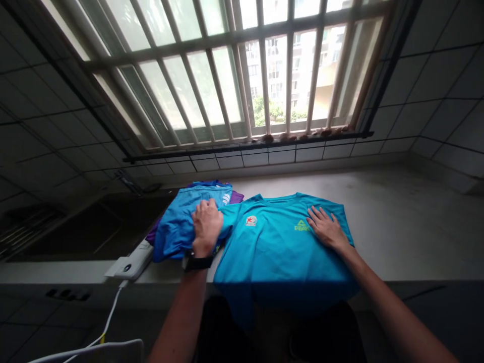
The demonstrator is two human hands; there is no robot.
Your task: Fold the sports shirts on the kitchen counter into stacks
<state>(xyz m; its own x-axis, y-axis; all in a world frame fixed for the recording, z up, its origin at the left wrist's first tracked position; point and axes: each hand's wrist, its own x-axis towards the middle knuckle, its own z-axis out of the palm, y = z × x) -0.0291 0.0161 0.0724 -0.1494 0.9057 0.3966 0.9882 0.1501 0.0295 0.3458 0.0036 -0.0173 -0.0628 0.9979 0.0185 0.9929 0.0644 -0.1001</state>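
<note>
A teal T-shirt (280,247) lies spread front side up on the counter, its collar toward the window and its hem hanging over the front edge. It bears a green PEAK logo and a small round badge. My left hand (207,224), with a dark watch on the wrist, is closed on the shirt's left sleeve. Flat on the shirt near its right shoulder rests my right hand (327,229), fingers apart. A pile of folded blue and purple clothes (174,227) sits just left of the shirt, partly behind my left hand.
Left of the pile is a dark sink (109,222) with a faucet (128,182). A white device (132,262) with a cable lies at the counter's front edge. The pale counter (401,222) extends right. A barred window (242,75) is behind.
</note>
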